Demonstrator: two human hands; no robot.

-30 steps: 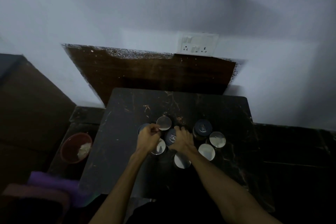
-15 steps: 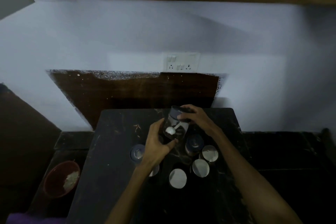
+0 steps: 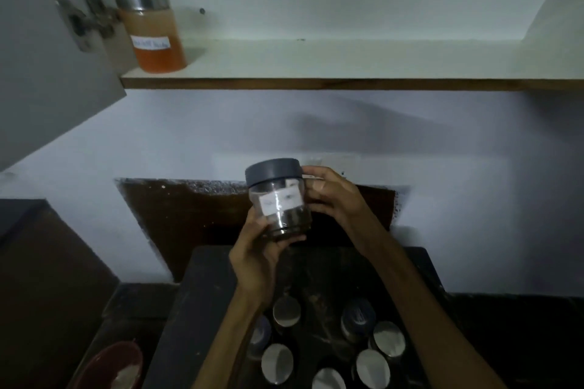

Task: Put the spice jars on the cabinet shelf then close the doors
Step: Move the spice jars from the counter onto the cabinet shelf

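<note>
You hold the dark-lidded jar (image 3: 277,199) upright in mid-air, below the cabinet shelf (image 3: 316,68): your left hand (image 3: 256,257) cups its base, your right hand (image 3: 331,196) grips its side. More jars (image 3: 373,344) stand on the surface (image 3: 196,309).

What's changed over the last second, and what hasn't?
Both hands took a dark-lidded jar off the table and raised it toward the cabinet shelf: left hand grips its base, right hand its upper side. The orange jar stands on the shelf; the other jars remain on the table.
</note>
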